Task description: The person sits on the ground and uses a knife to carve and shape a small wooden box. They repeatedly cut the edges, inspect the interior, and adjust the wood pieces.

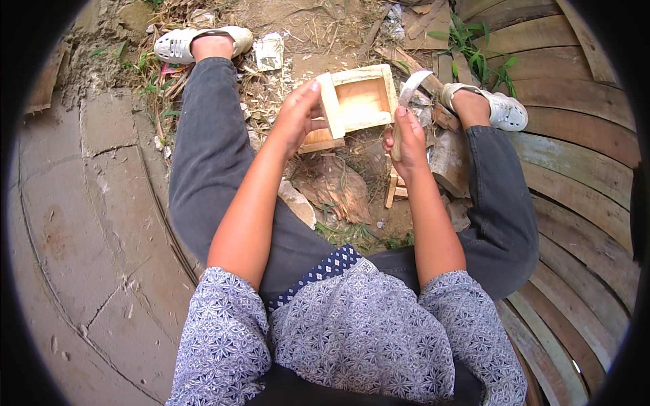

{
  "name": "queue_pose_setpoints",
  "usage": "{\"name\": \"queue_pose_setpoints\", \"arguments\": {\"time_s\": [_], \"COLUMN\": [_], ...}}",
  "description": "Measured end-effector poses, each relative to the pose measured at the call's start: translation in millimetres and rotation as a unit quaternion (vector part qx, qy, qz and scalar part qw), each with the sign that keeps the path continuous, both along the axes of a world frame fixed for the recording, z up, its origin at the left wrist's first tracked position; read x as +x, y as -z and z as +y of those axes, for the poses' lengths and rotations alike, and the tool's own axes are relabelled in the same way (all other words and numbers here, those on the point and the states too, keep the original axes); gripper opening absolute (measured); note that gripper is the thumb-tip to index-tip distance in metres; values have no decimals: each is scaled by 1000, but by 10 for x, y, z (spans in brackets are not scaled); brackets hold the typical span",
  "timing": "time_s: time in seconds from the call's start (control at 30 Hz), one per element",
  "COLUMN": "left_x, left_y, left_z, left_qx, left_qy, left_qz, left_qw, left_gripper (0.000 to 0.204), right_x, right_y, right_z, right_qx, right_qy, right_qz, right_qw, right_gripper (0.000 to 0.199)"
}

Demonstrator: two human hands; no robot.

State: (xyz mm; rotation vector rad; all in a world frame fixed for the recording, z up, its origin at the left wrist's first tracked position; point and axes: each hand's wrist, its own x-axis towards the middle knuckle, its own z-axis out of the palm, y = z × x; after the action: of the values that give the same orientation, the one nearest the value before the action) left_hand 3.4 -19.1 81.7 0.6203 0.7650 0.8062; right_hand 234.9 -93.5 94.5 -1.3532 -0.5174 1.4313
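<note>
we are holding the wooden box (362, 103) at about 12 o'clock in our view, raised over the littered ground (308, 40). our left hand (298, 118) is closing around the box's 9 o'clock wall, thumb lying along the rim. our right hand (409, 139) is wrapping the handle of a hooked knife (412, 84) just beside the box's 3 o'clock wall; whether the blade is touching wood we cannot tell.

we are judging the box light enough for one hand, stiff in its walls and, being bare wood, more grippy than slippery. its corner joints are probably being the weak spots, so we are favouring the middle of the thick 9 o'clock wall and leaving the corners unsqueezed. splinters may be waiting along the rough edges.

the box is looking roughly square and unpainted, its open side facing us. its rim is showing pale and thick, while the inside is turning browner toward 12 o'clock and glowing bright toward 6 o'clock. a pale bit is showing in the inner 4 o'clock corner.
</note>
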Motion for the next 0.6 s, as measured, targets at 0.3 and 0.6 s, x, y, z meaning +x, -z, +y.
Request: {"name": "queue_pose_setpoints", "arguments": {"time_s": [0.3, 0.6], "left_x": [22, -28], "left_y": [-67, 65], "left_z": [4, 49], "left_qx": [30, 21], "left_qy": [9, -33], "left_qz": [-11, 26], "left_qw": [999, 999], "left_gripper": [46, 43], "right_x": [29, 7], "right_y": [4, -49], "right_z": [24, 35], "right_qx": [-11, 25], "right_qy": [31, 10], "right_qz": [55, 91], "right_qw": [998, 996], "right_gripper": [45, 54]}}
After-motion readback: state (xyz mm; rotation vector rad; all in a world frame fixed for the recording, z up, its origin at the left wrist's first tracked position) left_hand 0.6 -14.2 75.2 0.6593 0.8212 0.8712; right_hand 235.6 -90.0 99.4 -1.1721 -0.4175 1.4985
